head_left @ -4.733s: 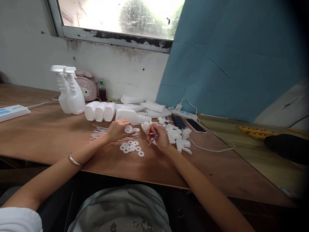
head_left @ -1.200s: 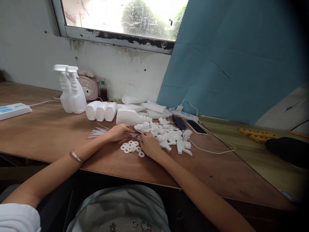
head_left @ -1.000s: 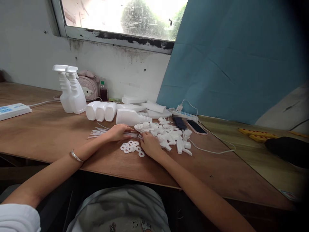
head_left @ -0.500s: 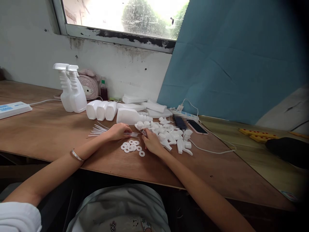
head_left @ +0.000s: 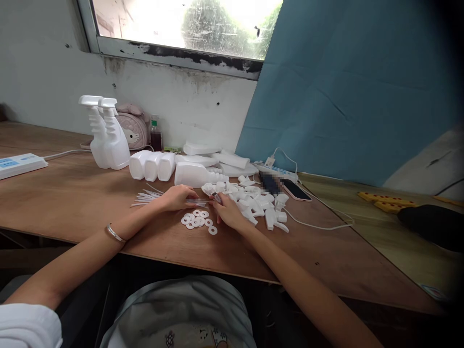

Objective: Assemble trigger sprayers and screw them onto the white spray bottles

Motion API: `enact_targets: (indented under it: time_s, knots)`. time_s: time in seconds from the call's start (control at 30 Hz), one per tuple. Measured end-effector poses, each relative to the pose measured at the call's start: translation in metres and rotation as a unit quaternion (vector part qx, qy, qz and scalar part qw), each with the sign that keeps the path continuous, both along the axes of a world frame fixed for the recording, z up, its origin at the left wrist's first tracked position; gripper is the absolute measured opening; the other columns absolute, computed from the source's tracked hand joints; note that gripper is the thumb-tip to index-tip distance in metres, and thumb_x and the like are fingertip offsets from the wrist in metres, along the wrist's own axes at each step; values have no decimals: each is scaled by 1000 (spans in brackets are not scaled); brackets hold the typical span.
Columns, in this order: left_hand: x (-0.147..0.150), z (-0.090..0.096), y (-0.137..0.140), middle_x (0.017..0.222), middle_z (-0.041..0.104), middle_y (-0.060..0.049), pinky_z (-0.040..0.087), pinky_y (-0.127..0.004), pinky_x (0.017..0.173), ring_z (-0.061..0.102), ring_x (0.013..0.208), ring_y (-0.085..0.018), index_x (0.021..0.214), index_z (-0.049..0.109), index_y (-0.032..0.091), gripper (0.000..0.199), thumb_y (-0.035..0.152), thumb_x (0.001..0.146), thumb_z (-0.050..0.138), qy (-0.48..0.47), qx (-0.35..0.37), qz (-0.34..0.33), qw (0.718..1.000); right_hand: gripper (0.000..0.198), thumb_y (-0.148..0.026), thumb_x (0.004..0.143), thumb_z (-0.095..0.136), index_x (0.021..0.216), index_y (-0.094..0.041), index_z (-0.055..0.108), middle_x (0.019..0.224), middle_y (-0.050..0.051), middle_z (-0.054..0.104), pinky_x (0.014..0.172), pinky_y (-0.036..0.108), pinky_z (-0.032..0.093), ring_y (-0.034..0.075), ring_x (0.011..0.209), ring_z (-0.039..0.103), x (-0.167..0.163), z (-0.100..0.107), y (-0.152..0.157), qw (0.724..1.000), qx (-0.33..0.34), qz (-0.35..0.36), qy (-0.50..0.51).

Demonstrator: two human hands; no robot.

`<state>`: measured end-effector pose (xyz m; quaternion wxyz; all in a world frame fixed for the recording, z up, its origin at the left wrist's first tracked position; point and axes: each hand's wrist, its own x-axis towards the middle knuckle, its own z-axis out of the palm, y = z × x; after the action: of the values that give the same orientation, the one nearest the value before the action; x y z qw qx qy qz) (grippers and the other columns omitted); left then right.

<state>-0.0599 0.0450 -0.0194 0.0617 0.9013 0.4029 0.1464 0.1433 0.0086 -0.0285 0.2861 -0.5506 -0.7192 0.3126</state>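
Near the middle of the frame, my left hand (head_left: 179,197) is now over the thin tubes (head_left: 197,202), whereas almost five seconds ago it was holding a white piece. Its fingers are curled down, but I cannot tell if they pinch any tube. My right hand (head_left: 226,211) has come nearer to it; its fingers are pinching a slim tool (head_left: 216,197), whose point earlier showed over the table (head_left: 239,256). The white rings (head_left: 198,222) lie just below, in the same place as before.
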Motion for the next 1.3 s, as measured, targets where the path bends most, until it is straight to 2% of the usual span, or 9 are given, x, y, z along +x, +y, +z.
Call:
enact_targets:
  time_s: [0.17,0.27,0.53,0.73,0.93,1.13,1.3]
  knots:
    - [1,3,-3,96,63,-4,40,-21,68,59,78,-15,94,69,21,28,38,76,56,-3,-13,-10,1000,10,-18,80,39,89,-19,43,54,-7,51,45,20,38,9,37,52,1,-3,1,997,-37,62,8]
    - [1,2,-2,96,63,-4,41,-21,69,59,79,-16,94,69,20,28,37,76,56,-11,-15,-18,1000,12,-18,78,41,90,-20,44,58,-7,52,43,20,37,8,37,51,1,-3,1,995,-46,81,23]
    - [2,1,-2,99,62,-5,42,-20,73,59,83,-16,98,67,20,29,36,77,55,-28,-23,-55,998,23,-17,77,40,98,-19,46,54,-9,47,37,17,29,7,35,48,0,4,-3,993,-71,81,56]
    - [3,2,-2,97,63,-5,42,-20,73,58,84,-16,103,65,21,31,37,78,54,-36,-24,-64,997,25,-16,76,40,100,-19,46,82,-3,57,37,17,29,4,37,48,-2,6,-4,993,-68,70,61]
    - [2,2,-2,97,63,-5,42,-21,72,58,83,-16,100,66,20,29,35,78,54,-27,-22,-62,997,21,-19,78,39,98,-20,46,60,-6,53,41,17,32,8,41,51,-2,5,-4,996,-65,54,30]
    - [1,2,0,95,64,-5,42,-20,70,59,80,-15,97,67,19,27,31,76,56,-29,-20,-59,998,20,-17,77,39,95,-19,47,69,-4,55,40,17,32,5,39,50,0,4,-2,997,-54,34,43]
    - [1,2,-1,92,64,-4,41,-19,67,58,78,-15,95,67,18,26,34,77,55,-33,-17,-67,997,19,-17,77,40,94,-19,48,62,-5,53,32,16,26,6,39,49,-1,7,-4,992,-92,46,67]
